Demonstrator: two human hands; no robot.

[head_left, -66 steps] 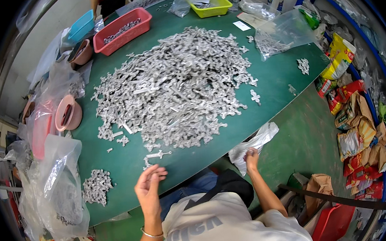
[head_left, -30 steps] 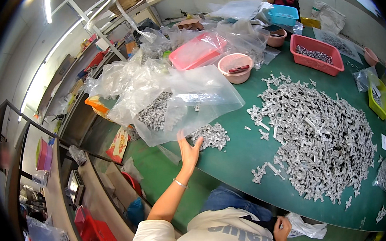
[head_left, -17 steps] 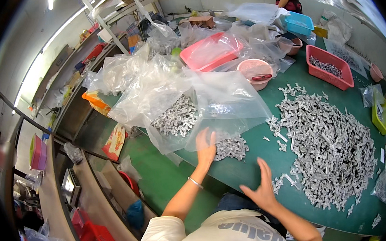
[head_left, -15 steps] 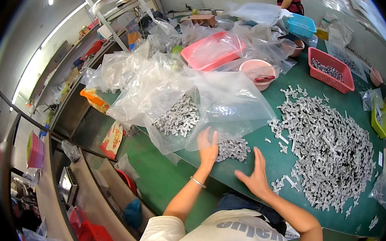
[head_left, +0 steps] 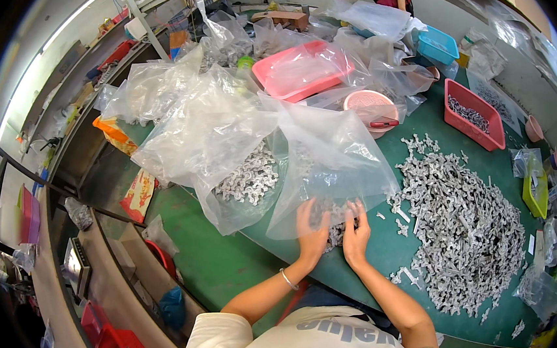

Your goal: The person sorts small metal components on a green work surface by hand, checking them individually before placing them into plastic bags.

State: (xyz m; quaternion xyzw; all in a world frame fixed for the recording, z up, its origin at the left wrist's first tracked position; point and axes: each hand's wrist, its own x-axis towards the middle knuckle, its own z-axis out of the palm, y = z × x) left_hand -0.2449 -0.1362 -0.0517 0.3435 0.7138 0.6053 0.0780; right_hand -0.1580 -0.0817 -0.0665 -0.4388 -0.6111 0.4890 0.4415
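at the left edge of the green tabletop (head_left: 390,257) a clear bag of small grey metal parts (head_left: 249,179) lies slumped, its mouth loose. just right of it my left hand (head_left: 310,231) rests flat with the fingers spread, palm down on a small heap of grey parts (head_left: 336,225) at the near edge, right at the lip of a second clear bag (head_left: 330,160). my right hand (head_left: 356,233) is beside it, fingers together and slightly curled against the same heap, so the two hands cup it between them; neither is pinching anything

what could go wrong, as i judge it: the heap sits close to the near edge, and a sweep pulled toward me could send pieces off the table onto the floor below. the bag's lip is limp film, so it may fold shut or slide under my palms, and parts would scatter beside it instead of inside. the little pieces look jagged and may snag the plastic or tangle

further right the big pile of grey parts (head_left: 466,224) covers much of the table. toward the far edge stand a pink tray (head_left: 300,71), a pink round bowl (head_left: 370,104), a red basket (head_left: 473,113) and a blue bin (head_left: 437,45), with a yellow-green tray (head_left: 533,188) at the right edge. more crumpled bags crowd the far left corner; shelves run along the left wall, red crates sit on the floor, and another person works at the far end
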